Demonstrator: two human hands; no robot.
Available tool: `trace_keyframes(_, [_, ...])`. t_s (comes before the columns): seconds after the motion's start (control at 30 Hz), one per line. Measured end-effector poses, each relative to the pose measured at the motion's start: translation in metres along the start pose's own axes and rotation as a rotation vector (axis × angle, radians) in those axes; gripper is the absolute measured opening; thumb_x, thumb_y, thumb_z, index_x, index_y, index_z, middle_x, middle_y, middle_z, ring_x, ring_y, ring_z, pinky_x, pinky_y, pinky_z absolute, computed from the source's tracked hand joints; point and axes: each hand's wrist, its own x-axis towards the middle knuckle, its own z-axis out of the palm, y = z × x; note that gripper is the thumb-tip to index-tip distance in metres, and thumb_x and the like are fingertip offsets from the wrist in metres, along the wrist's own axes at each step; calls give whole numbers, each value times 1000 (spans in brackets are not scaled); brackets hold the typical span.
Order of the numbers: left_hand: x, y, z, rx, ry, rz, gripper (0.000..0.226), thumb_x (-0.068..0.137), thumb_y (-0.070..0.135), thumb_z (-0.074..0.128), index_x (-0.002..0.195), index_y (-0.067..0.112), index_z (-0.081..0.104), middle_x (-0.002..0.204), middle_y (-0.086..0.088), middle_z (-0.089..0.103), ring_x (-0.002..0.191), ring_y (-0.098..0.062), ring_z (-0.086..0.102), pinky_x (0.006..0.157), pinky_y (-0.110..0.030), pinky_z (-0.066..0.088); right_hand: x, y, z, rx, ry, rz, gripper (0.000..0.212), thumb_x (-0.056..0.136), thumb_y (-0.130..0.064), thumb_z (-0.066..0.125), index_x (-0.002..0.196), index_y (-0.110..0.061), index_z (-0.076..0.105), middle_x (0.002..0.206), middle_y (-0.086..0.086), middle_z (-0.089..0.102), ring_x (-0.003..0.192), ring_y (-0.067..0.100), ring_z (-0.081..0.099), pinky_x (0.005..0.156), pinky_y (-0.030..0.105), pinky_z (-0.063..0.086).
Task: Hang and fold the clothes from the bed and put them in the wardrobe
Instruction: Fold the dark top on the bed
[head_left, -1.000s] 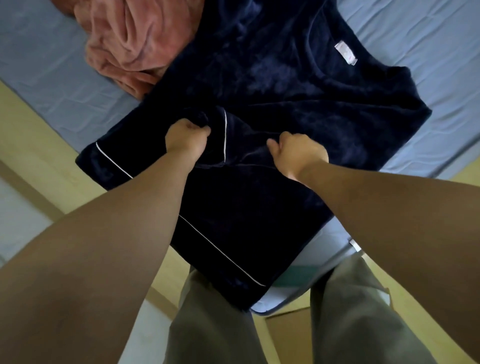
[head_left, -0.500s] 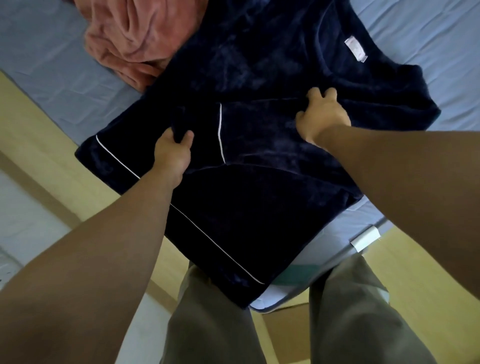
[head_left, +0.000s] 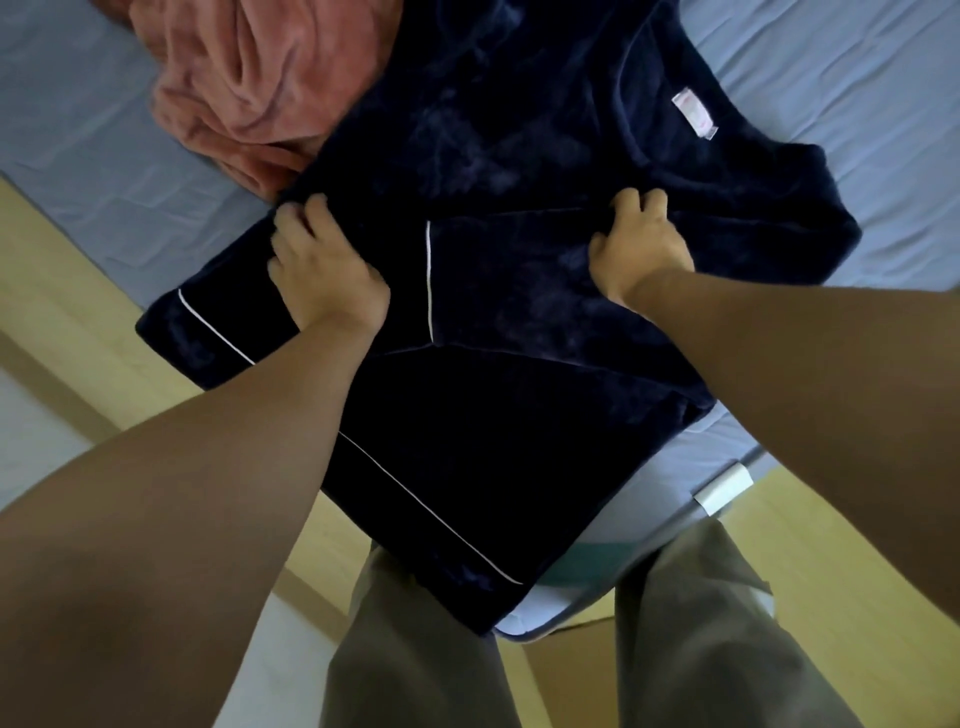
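Observation:
A dark navy velvet top (head_left: 519, 415) with thin white piping lies spread over the corner of the bed, its neck label (head_left: 695, 115) at the far right. One sleeve is folded across the body. My left hand (head_left: 324, 270) rests on the top near its left edge, fingers spread and pressing the fabric down. My right hand (head_left: 639, 244) grips the upper edge of the folded sleeve, fingers curled over the fold.
A crumpled pink garment (head_left: 249, 88) lies at the far left, partly under the navy top. The bed has a pale blue sheet (head_left: 857, 78) and a wooden frame (head_left: 62, 291). My legs in olive trousers (head_left: 701, 639) stand against the bed corner.
Both hands carried the sleeve up across the top's body. My left hand let go of the fabric and slid up and left to press near the edge. My right hand stayed on the fold.

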Motion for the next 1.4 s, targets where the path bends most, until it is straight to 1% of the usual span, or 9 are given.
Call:
trace_keyframes(0.1, [8,13,-5,200,48,506,62,73,10,67,132,15,49,133,-15,47,112,-40,49,89,-49,40,6,-3,-4,-6,-51,45,40,101,-24,46,136,-9,35,144,19,28,101,40,55,72,41,43])
trace_keyframes(0.2, [14,22,-2,332,-237,751,54,85,14,61,138,17,50,131,-10,50,112,-36,53,89,-48,45,10,-8,-11,6,-84,69,42,99,-23,49,136,-9,35,143,19,28,86,35,51,68,40,44])
trace_keyframes(0.43, [27,47,-10,175,-394,425,49,92,22,61,139,24,46,133,-7,46,108,-32,58,80,-42,48,26,-35,-45,103,-28,0,51,93,-23,57,139,-15,37,148,14,28,71,24,50,52,31,40])
trace_keyframes(0.83, [25,62,-28,-648,-508,4,25,90,10,61,109,26,66,92,9,69,78,-16,72,79,-31,59,112,-196,-137,666,114,-273,97,86,-29,71,159,-15,9,164,4,21,126,13,46,92,24,45])
trace_keyframes(0.93, [10,64,-20,-800,-613,-48,28,94,12,61,119,25,61,98,8,70,68,-9,73,60,-20,56,119,-225,-142,972,39,-89,81,86,-33,76,149,-7,32,127,6,56,99,17,59,87,33,51])
trace_keyframes(1.13, [18,57,-36,-1583,-693,-633,45,103,46,48,139,19,51,121,-7,68,97,-27,73,78,-37,58,40,-166,-107,1485,-397,0,15,89,-29,66,103,-25,62,93,-2,67,62,11,56,57,25,43])
trace_keyframes(1.2, [25,54,-39,-1703,-688,-708,59,99,61,44,140,18,49,126,-9,66,101,-29,72,80,-40,57,6,-123,-85,1264,-560,93,11,78,-21,65,87,-23,61,85,-1,62,65,14,53,68,29,47])
trace_keyframes(1.3, [30,61,-36,-1502,-698,-665,45,98,57,51,126,22,55,114,-4,67,98,-24,71,79,-36,56,-15,-81,-64,403,-571,114,20,68,-13,68,88,-13,67,92,3,66,82,19,59,81,34,52])
trace_keyframes(1.4, [26,67,-27,-1182,-681,-525,25,97,36,65,113,17,61,113,-3,66,91,-21,71,83,-37,59,-12,-93,-67,281,-263,171,60,62,-54,64,109,-17,69,121,8,65,105,29,61,92,42,50])
